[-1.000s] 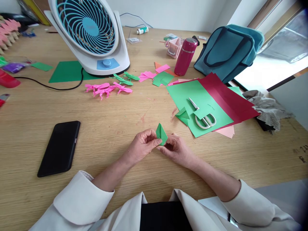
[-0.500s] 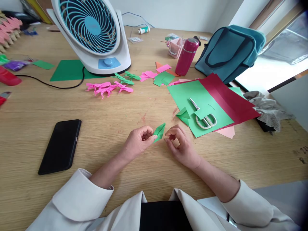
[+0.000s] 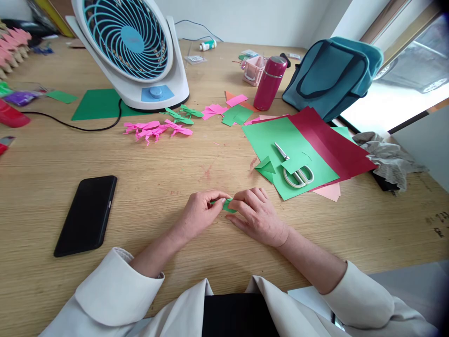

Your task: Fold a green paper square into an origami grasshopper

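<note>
A small piece of folded green paper (image 3: 228,205) is between my two hands, low over the wooden table. My left hand (image 3: 203,210) pinches its left part between thumb and forefinger. At the other end, the curled fingers of my right hand (image 3: 257,215) close on the paper and cover that side. To the right lies another folded green paper piece (image 3: 265,168), beside scissors (image 3: 298,177) on a green sheet (image 3: 268,135). A small green scrap (image 3: 293,164) partly covers the scissors.
Pink folded paper figures (image 3: 150,128) and green ones (image 3: 178,115) lie beyond my hands, before a fan (image 3: 154,93). A phone (image 3: 86,215) is at left. Red sheets (image 3: 336,140), a pink flask (image 3: 270,84) and a teal bag (image 3: 326,79) are at right.
The green paper has turned from upright to lying nearly sideways. My right hand has moved left, from apart to touching the paper, and its fingers have closed on it.
</note>
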A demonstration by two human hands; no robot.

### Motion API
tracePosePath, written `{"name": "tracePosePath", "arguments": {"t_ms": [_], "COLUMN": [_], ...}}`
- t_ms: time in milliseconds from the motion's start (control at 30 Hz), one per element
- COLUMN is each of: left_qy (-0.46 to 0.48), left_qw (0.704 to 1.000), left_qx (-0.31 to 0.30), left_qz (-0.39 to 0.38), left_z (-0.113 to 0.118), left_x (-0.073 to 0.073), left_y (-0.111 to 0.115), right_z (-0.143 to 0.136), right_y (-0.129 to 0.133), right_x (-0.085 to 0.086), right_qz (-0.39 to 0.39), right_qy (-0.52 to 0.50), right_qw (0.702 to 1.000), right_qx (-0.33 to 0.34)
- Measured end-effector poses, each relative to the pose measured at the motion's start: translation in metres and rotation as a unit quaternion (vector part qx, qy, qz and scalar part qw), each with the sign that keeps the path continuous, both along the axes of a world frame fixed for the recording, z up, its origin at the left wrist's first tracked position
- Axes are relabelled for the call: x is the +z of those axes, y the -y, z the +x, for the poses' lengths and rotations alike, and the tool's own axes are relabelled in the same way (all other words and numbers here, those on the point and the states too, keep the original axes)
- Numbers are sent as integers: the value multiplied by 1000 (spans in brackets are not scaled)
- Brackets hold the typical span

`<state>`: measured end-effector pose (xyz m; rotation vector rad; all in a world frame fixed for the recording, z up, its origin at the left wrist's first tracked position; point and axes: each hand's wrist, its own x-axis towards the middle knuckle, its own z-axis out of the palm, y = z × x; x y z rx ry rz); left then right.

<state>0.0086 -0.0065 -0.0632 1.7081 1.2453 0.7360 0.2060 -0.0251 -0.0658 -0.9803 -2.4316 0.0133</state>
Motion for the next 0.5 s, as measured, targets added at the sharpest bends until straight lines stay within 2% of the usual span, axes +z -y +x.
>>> {"name": "tracePosePath", "arguments": {"t_ms": [100, 233, 367, 500], "left_qy": [-34, -74, -142, -197], "left_qw": [999, 991, 966, 942], "left_qx": [-1, -23, -69, -84], "left_qz": [14, 106, 203, 259], "left_z": [2, 2, 0, -6], "left_x": [0, -2, -2, 1], "left_y": [4, 5, 6, 10], "right_z": [-1, -1, -2, -1], "right_y": [-1, -2, -3, -2], "right_x": [-2, -4, -6, -6], "right_qz": [-9, -45, -63, -75], "right_qy": [22, 32, 38, 35], "right_qw": [1000, 998, 997, 996], "right_qx": [-4, 10, 19, 16]}}
